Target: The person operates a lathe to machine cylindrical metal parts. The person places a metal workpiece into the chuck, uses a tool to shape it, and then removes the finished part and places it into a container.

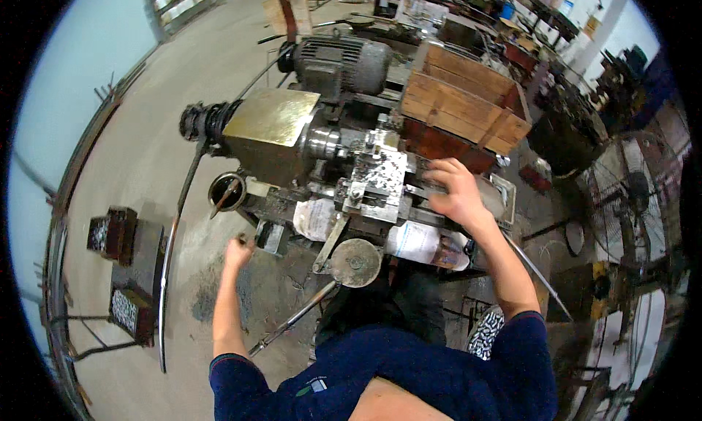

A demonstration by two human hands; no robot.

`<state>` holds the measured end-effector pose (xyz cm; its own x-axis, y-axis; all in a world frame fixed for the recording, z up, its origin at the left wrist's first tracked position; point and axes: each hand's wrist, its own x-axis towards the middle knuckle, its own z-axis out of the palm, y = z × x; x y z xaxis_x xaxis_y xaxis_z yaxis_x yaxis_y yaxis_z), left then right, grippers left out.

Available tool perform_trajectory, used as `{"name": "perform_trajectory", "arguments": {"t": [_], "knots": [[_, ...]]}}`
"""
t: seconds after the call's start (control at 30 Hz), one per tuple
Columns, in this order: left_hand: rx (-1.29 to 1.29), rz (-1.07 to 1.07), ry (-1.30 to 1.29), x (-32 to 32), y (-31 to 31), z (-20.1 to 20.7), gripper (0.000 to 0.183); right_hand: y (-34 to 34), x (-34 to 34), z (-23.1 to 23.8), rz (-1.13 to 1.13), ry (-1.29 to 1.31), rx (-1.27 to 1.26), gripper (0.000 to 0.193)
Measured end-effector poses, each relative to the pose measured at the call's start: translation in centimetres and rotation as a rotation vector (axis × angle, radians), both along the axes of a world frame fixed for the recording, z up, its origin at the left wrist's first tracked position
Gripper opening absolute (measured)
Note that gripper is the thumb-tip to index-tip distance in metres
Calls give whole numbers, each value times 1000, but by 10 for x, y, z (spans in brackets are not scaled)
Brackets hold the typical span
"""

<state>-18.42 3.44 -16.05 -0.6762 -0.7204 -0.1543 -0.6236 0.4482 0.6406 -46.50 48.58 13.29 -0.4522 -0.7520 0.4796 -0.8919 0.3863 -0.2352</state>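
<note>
A small lathe stands before me, with a brass-coloured cover (272,117) on its headstock, a shiny chuck (322,142) and a metal cross slide (378,180) strewn with chips. Over the bed, right of the slide, is my right hand (458,192). Its fingers are slightly blurred and apart, with nothing visible between them. My left hand (239,251) is low on the left, beside a small metal box (272,238). Its fingers are curled closed around a small dark thing that I cannot make out. Just above it sits a round pot (227,191) with a stick-like tool in it.
Behind the lathe are a ribbed electric motor (344,63) and a wooden crate (464,103). A round metal disc (357,263) and a white printed sack (424,244) lie close in front of me. Boxes of small parts (112,234) stand at left; a caged fan (635,191) at right.
</note>
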Motion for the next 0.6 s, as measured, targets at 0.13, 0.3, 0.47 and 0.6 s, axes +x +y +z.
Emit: {"name": "perform_trajectory", "arguments": {"t": [0.13,0.3,0.47,0.6], "knots": [[-447,-302,-465,-38,28,-10,42,110,9,-19,-289,-159,116,36],[-640,-437,-584,-46,-10,26,29,234,0,-66,-714,-255,206,40],[-367,-340,-410,-24,23,54,31,366,4,-116,-1337,-464,712,34],[-72,-525,-321,20,58,83,40,445,33,-180,-1476,-480,634,28]]}}
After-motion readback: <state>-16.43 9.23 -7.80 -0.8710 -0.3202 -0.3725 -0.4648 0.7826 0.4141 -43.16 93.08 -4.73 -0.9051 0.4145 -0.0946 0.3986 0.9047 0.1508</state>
